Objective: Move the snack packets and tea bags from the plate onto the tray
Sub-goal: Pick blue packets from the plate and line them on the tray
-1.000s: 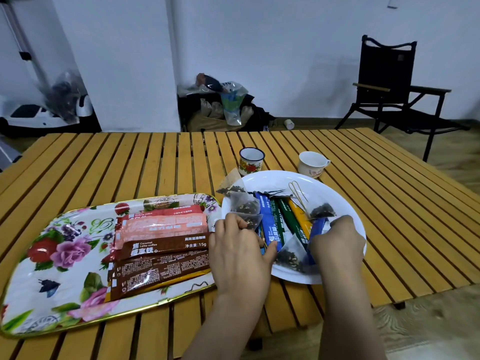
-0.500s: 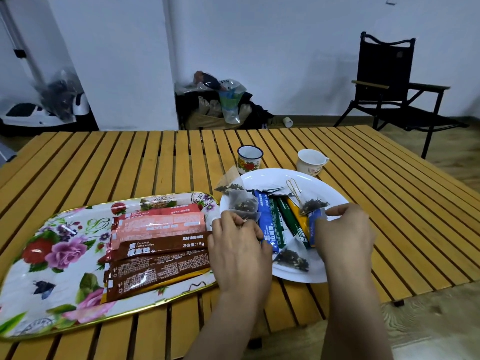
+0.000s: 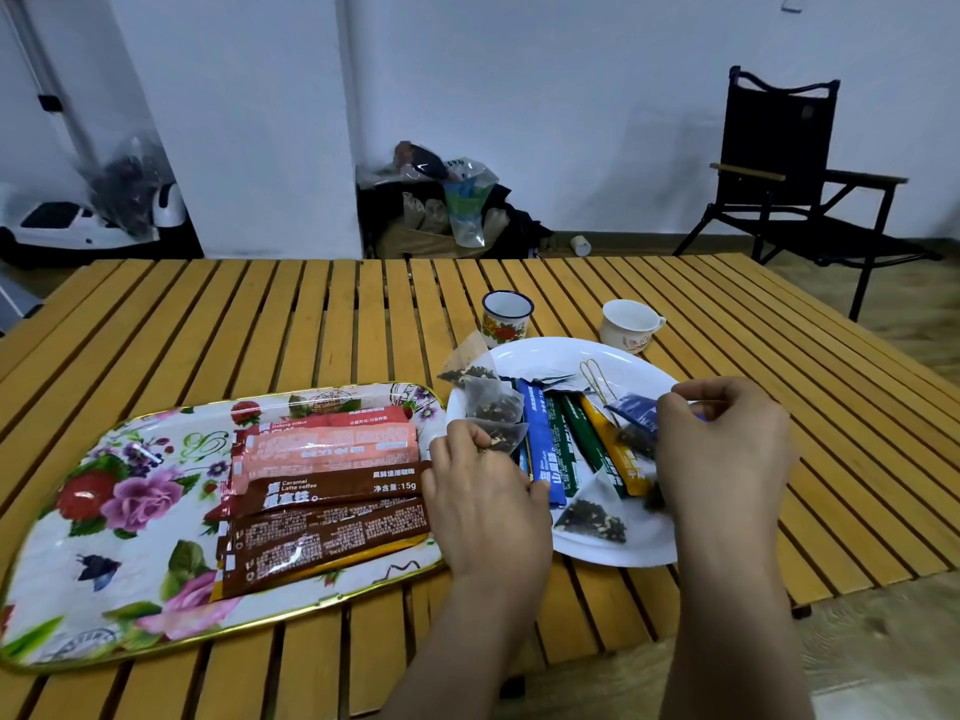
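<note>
A pyramid tea bag (image 3: 501, 438) at the plate's (image 3: 566, 356) left edge is pinched by the curled left hand (image 3: 485, 504), while a dark blue packet (image 3: 636, 415) and a dangling tea bag (image 3: 631, 443) are gripped by the right hand (image 3: 724, 449) over the plate's right edge. The dangling bag could be dropped between the table's (image 3: 311, 324) slats during transfer to the tray (image 3: 67, 517), where sachets (image 3: 327, 485) are already laid.

Tray (image 3: 67, 517) cut off at left edge. Left hand (image 3: 485, 504) covers packet ends and a tea bag (image 3: 501, 438). Right hand (image 3: 724, 454) hides plate (image 3: 550, 356) rim; what its fingers pinch is blurred.
</note>
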`<action>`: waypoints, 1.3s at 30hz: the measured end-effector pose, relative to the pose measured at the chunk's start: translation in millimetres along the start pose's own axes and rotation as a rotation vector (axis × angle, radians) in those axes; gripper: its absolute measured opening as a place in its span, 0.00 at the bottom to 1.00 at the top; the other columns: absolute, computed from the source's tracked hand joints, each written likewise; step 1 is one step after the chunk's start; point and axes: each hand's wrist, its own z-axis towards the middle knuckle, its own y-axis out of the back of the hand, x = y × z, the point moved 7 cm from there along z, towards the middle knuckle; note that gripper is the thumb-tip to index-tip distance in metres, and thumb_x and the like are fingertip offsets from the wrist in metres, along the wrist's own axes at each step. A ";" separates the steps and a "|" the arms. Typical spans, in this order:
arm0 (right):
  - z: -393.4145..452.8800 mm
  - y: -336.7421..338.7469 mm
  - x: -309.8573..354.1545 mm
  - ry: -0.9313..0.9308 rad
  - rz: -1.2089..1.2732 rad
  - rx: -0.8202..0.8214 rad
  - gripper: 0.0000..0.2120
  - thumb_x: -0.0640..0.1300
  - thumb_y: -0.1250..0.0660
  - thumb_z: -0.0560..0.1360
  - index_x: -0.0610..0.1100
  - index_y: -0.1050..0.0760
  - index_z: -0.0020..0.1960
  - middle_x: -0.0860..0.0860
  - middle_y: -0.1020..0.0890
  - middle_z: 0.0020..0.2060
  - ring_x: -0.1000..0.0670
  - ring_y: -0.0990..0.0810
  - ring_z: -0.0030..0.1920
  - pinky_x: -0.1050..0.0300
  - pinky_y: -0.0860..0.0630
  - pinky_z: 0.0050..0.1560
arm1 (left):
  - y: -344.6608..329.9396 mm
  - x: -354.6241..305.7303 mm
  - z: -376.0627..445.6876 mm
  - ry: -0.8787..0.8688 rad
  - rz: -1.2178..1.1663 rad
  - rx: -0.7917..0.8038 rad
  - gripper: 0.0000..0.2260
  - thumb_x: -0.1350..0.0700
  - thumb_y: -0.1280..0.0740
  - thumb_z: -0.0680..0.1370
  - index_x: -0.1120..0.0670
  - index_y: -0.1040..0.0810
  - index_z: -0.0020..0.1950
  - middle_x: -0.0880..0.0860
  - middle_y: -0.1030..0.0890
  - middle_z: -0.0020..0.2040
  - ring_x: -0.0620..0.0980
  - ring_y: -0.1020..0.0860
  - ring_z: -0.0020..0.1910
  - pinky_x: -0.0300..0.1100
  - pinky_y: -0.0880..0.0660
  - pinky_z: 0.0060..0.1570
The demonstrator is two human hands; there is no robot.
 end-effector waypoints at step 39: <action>9.7 -19.5 -32.1 -0.119 0.043 0.018 0.12 0.33 0.40 0.75 0.43 0.19 0.43 0.59 0.27 0.32 0.45 0.20 0.41 0.40 0.20 0.45 | -5.4 -16.1 1.4 -0.203 -0.055 0.081 0.12 0.55 0.34 0.77 0.53 0.27 0.60 0.50 0.29 0.58 0.50 0.29 0.59 0.43 0.29 0.58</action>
